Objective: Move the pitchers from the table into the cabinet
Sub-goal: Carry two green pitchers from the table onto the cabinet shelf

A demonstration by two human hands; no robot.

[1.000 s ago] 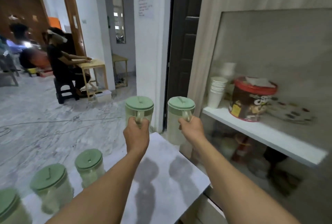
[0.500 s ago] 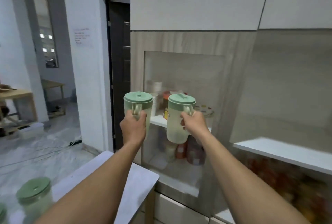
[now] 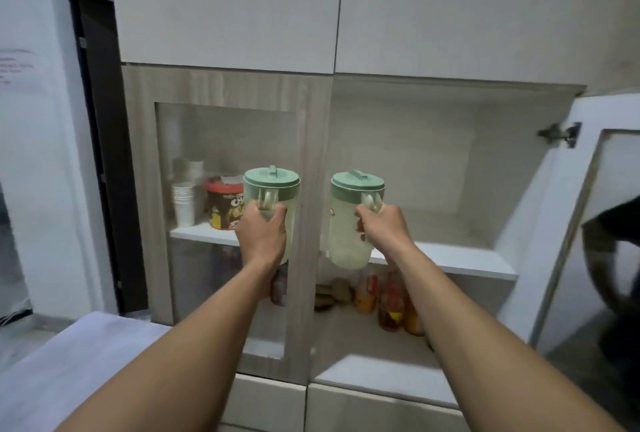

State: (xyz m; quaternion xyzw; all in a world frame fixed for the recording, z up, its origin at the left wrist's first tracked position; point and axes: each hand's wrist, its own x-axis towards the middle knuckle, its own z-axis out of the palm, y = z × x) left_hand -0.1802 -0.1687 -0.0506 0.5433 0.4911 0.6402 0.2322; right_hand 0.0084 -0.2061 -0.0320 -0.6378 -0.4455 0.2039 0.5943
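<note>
I hold two clear pitchers with green lids, one in each hand, upright and in the air in front of the cabinet. My left hand [image 3: 262, 232] grips the handle of the left pitcher [image 3: 273, 189], which hangs before the shut glass door [image 3: 225, 141]. My right hand [image 3: 382, 229] grips the handle of the right pitcher [image 3: 348, 234], level with the white shelf [image 3: 460, 258] of the open compartment. The shelf area behind it holds nothing.
Behind the glass door stand stacked paper cups [image 3: 183, 203] and a red-lidded tub [image 3: 224, 203]. Bottles [image 3: 391, 296] fill the lower shelf. The right cabinet door [image 3: 588, 224] hangs open. A table corner [image 3: 69, 362] lies at lower left, a dark doorway [image 3: 100, 120] beyond it.
My view has swung right from the table to face the cabinet. Both pitchers have come up closer to the shelf, and the table pitchers have left the view.
</note>
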